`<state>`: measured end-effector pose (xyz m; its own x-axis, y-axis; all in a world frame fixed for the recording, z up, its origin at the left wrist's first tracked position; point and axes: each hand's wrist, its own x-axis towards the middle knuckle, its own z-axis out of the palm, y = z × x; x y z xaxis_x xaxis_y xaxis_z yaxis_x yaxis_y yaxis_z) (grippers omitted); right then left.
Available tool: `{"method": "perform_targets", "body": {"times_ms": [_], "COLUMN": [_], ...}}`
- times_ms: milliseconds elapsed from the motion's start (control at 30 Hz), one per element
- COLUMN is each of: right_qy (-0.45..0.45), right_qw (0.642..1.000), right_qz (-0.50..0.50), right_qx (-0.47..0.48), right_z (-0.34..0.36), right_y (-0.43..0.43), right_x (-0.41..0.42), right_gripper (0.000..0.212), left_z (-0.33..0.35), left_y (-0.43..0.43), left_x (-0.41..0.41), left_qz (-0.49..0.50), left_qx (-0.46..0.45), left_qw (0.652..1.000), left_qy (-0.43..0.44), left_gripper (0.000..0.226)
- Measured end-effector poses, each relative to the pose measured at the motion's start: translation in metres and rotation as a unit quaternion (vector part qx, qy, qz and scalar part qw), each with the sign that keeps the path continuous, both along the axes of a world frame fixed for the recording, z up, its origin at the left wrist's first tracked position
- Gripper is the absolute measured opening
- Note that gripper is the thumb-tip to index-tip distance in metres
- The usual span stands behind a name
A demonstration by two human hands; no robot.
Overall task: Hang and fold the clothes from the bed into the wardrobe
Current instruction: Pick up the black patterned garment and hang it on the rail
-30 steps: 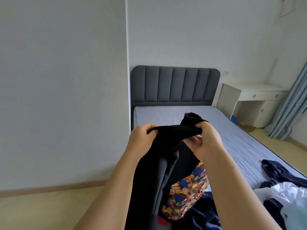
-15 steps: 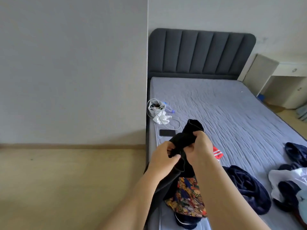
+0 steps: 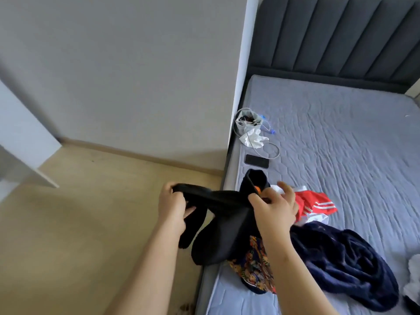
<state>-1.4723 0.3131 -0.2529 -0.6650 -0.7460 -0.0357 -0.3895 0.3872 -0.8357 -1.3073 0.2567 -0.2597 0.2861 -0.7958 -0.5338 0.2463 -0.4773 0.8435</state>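
Observation:
I hold a black garment (image 3: 222,221) stretched between both hands over the bed's left edge. My left hand (image 3: 170,205) grips its left end above the floor. My right hand (image 3: 272,208) pinches its right end, where a small orange patch shows, with the outer fingers spread. The rest of the garment hangs down between my arms. On the grey mattress (image 3: 341,137) lie a red and white striped garment (image 3: 313,205), a dark navy fleece garment (image 3: 345,262) and a colourful patterned garment (image 3: 254,267), partly behind my right arm.
A black phone (image 3: 256,161), a white cable (image 3: 266,148) and a small open pouch (image 3: 247,121) with crumpled white paper lie near the mattress's left edge. A white wall panel (image 3: 241,76) stands beside the dark padded headboard (image 3: 336,35). A white board (image 3: 25,144) stands at far left on the wooden floor.
The view has tilted down and to the left. My hands have moved apart, stretching the black garment wider, and my left hand is now over the floor.

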Motion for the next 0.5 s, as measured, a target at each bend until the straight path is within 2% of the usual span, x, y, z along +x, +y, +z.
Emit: {"method": "perform_targets", "body": {"times_ms": [33, 100, 167, 200, 300, 400, 467, 500], "right_qy": [-0.022, -0.127, -0.227, -0.249, -0.276, -0.259, -0.236, -0.231], "right_qw": [0.998, 0.98, 0.948, 0.934, 0.898, 0.878, 0.869, 0.857], "right_qz": [0.049, 0.145, 0.22, 0.253, 0.344, 0.402, 0.435, 0.459], "right_qx": [-0.026, -0.05, -0.034, -0.024, -0.007, -0.007, 0.026, 0.048], "right_z": [-0.002, -0.003, -0.002, 0.0, 0.012, 0.022, 0.03, 0.034], "right_y": [-0.003, -0.009, -0.014, -0.017, -0.027, -0.041, -0.05, -0.054], "right_x": [0.008, 0.029, 0.052, 0.063, 0.099, 0.139, 0.167, 0.183], "right_gripper": [0.024, 0.033, 0.034, 0.035, 0.041, 0.038, 0.032, 0.038], "left_z": [0.006, 0.02, 0.034, 0.04, 0.057, 0.07, 0.077, 0.08], "left_y": [0.002, 0.007, 0.015, 0.018, 0.027, 0.032, 0.035, 0.037], "left_x": [0.01, 0.034, 0.06, 0.074, 0.118, 0.162, 0.194, 0.211], "left_qz": [0.031, 0.092, 0.154, 0.188, 0.285, 0.361, 0.394, 0.406], "left_qx": [-0.018, -0.045, -0.06, -0.065, -0.074, -0.094, -0.105, -0.11], "left_qw": [0.999, 0.994, 0.985, 0.978, 0.953, 0.921, 0.905, 0.899], "left_qy": [0.015, 0.039, 0.051, 0.056, 0.077, 0.11, 0.121, 0.123], "left_gripper": [0.03, 0.03, 0.033, 0.034, 0.028, 0.022, 0.024, 0.024]}}
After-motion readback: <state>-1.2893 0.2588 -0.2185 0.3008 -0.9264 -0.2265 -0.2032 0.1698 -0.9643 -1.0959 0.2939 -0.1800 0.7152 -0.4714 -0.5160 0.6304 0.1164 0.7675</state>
